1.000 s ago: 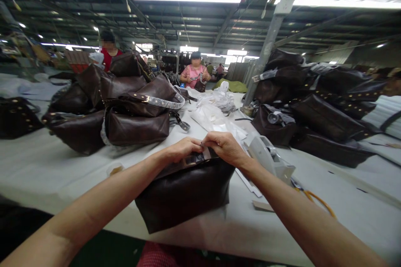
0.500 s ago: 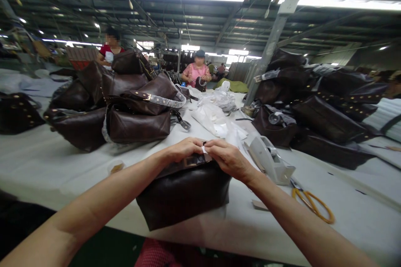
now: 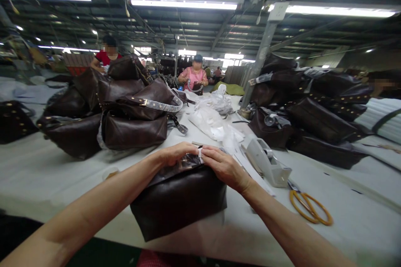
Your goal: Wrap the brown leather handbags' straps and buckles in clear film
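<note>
A dark brown leather handbag [image 3: 181, 204] lies on the white-covered table in front of me, its broad face toward me. My left hand [image 3: 180, 153] is closed at the bag's far upper edge, thumb and fingers pinched together. My right hand [image 3: 224, 164] presses in from the other side with bent fingers, its fingertips almost meeting the left ones. Between them shows a small white piece [image 3: 201, 155], beside a shiny clear-wrapped part [image 3: 188, 162] of the bag with metal hardware. What the fingertips pinch exactly is partly hidden.
A grey tape dispenser [image 3: 267, 162] and orange-handled scissors [image 3: 308, 206] lie to my right. Brown handbags are heaped at left [image 3: 134, 129] and right [image 3: 322, 121]. Crumpled white wrapping [image 3: 208, 119] lies beyond my hands. Two co-workers [image 3: 194, 76] [image 3: 108, 56] stand across the table.
The view has shifted slightly. Both hands stay together at the bag's upper edge, with the right fingers now flatter over the white piece. The bag appears slightly lower and further left.
</note>
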Demonstrator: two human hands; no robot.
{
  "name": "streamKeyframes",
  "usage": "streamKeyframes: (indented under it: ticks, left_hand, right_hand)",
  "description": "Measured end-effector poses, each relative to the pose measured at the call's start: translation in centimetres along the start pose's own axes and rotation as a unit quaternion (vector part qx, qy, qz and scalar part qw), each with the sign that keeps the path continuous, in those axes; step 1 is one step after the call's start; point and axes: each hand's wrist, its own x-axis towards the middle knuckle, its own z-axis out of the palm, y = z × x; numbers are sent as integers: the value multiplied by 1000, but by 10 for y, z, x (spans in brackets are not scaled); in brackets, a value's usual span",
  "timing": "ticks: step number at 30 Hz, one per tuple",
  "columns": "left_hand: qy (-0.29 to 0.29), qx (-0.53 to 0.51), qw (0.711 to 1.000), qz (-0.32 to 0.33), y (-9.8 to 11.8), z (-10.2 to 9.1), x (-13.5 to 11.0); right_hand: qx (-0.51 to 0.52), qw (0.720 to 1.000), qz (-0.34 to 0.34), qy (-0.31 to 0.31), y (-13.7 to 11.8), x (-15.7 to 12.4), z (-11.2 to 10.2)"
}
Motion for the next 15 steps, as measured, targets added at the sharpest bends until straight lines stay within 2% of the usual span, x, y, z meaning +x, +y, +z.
streamKeyframes:
  ticks: [5,6,9,10,11,12,13,14,15]
  left_hand:
    - [-33,8,999,-36,15,2,-6]
    - [-28,28,998,-49,17,2,-7]
    - [36,82,994,-56,18,-1,-7]
    - [43,90,994,-51,18,-1,-7]
    - [44,93,994,-49,17,-2,-7]
    - [41,93,994,-49,17,-1,-7]
    - [36,91,994,-50,16,-1,-8]
    - [33,86,994,-53,15,0,-8]
    - [31,81,995,-53,15,1,-9]
  right_hand:
    - [-28,1000,-8,4,-8,10,-9]
    - [-35,999,-9,-7,-10,13,-10]
    - [-31,998,8,-54,-10,16,-14]
    - [-19,997,40,-67,-5,14,-19]
    - [-15,991,110,-76,2,9,-26]
    - [-20,974,210,-77,12,0,-37]
    - [-37,941,329,-70,24,-11,-50]
    - [-77,869,486,-60,38,-24,-65]
    - [-106,829,546,-56,53,-40,-81]
